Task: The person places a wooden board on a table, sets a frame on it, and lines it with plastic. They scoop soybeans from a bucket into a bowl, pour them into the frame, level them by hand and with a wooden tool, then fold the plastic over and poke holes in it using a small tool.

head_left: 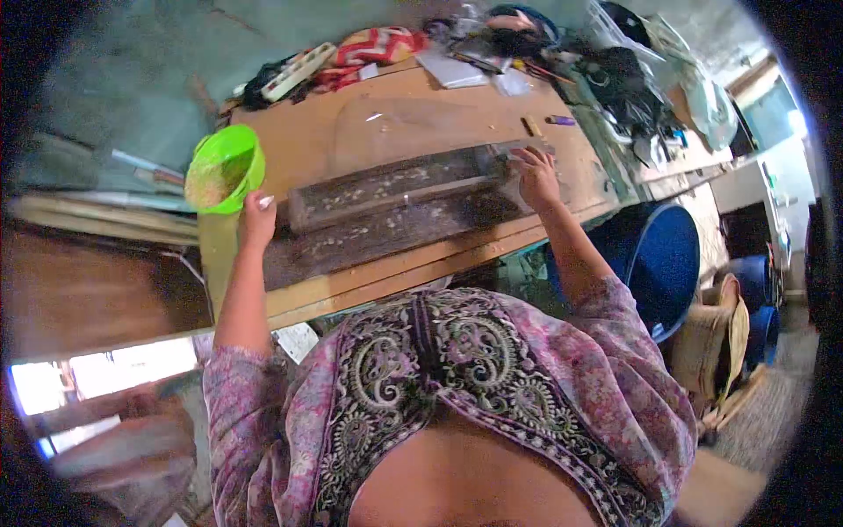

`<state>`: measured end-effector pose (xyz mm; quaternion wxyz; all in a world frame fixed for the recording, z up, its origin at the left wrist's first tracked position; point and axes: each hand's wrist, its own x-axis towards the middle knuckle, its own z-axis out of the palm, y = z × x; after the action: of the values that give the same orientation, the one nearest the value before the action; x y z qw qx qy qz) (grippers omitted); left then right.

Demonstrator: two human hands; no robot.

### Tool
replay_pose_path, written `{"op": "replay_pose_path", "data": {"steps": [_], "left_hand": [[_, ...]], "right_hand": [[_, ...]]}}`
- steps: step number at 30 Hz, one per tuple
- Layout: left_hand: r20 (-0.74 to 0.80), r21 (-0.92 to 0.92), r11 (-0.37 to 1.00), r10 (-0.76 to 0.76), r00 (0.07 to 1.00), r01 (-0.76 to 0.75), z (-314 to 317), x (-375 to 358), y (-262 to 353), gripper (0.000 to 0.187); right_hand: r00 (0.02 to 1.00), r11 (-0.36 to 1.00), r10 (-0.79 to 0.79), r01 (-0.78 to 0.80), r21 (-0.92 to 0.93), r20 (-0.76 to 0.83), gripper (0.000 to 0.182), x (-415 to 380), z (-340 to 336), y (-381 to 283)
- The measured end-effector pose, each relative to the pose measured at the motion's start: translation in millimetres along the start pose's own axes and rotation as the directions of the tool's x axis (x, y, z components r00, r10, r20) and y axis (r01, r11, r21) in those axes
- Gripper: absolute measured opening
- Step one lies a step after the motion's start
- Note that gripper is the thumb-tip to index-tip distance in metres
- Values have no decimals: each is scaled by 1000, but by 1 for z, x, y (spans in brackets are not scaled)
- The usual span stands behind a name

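Note:
My left hand point(256, 221) is closed at the near edge of a bright green plastic bowl point(252, 158). The bowl leans over the table's left end, with pale yellowish, grainy stuff inside. A small whitish spot shows at my thumb. In front of me lie dark, worn wooden boards point(351, 230), side by side lengthwise, with small pale pieces scattered along them. Over their right end is my right hand point(537, 176), its fingers bent and apart, touching the dark wood. What lies beneath those fingers is hidden.
The boards rest on a light wooden table point(299, 140). Along its back edge are a red-and-white cloth point(378, 46), papers point(452, 68) and black bags. A purple lighter-like item point(560, 120) lies at the right. Below stand a blue barrel point(659, 263) and a woven basket point(702, 329).

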<state>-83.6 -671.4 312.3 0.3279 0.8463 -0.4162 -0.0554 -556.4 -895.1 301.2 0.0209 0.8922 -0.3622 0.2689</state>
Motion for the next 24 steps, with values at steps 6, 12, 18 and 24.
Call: {"op": "replay_pose_path", "data": {"steps": [6,12,18,24], "left_hand": [[215,310,730,570,793,-609,-21,-26,37,50],[511,348,582,540,669,-735,-29,-41,53,58],[557,396,580,465,688,-712,-28,-50,62,61],[595,376,522,497,631,-766,-30,-32,62,56]], "right_hand": [[998,998,67,-67,8,-12,35,10,-12,-4],[868,935,-209,313,-170,450,43,10,-1,-1],[874,948,-243,306,-89,420,44,18,-9,-1],[867,895,-385,435,-103,316,32,27,10,11]]}}
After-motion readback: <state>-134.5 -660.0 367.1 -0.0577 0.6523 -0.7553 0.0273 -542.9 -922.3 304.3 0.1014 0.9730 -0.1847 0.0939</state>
